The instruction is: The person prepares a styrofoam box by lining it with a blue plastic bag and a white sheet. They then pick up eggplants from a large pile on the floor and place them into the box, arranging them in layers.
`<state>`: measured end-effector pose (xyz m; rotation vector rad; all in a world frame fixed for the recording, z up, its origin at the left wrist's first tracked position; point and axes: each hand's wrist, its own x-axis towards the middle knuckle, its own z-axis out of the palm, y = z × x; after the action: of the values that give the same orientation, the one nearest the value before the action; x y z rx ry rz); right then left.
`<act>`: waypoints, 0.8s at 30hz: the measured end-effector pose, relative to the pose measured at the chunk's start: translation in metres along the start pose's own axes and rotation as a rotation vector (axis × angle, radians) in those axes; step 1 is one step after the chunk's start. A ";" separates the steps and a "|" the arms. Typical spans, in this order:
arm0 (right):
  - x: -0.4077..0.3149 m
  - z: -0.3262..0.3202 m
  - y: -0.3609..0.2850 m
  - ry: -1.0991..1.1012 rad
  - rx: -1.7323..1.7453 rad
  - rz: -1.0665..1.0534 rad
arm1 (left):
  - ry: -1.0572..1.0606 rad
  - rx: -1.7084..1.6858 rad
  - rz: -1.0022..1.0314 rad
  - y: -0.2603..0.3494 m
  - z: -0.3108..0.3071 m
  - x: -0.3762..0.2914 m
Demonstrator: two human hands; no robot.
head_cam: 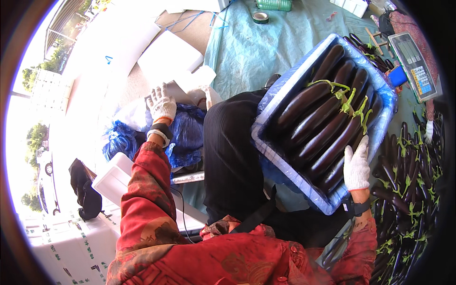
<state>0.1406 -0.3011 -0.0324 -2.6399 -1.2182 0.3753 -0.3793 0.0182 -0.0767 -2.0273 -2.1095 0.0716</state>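
A foam box lined with blue plastic film [285,171] stands tilted before me, filled with long dark eggplants [313,131] whose green stems meet near the middle. My right hand [357,165], in a white knitted glove, rests at the box's near right side with its fingertips by the eggplant stems; whether it grips the rim or an eggplant I cannot tell. On the left, my left hand [162,105], gloved too, is spread over a dark flat thing beside blue plastic bags [188,124]. Its fingers are apart and it holds nothing visible.
A large heap of eggplants [402,192] lies at the right. Above it stands a digital scale display [413,67], near another person's gloved hand [429,131]. White foam boxes [171,53] are at the upper left, tape [260,17] on the teal sheet [245,53].
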 end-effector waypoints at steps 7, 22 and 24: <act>0.001 -0.001 0.001 0.003 0.030 -0.014 | 0.227 0.040 0.113 -0.011 0.010 -0.039; -0.001 0.011 0.007 0.160 -0.062 -0.088 | 0.316 -1.026 0.036 0.020 -0.156 0.037; 0.000 0.014 0.006 0.228 -0.129 -0.108 | 0.561 -1.199 0.179 0.060 -0.197 0.021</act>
<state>0.1406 -0.3042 -0.0470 -2.6173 -1.3414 -0.0240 -0.2843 0.0200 0.1076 -2.2596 -1.6665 -1.8648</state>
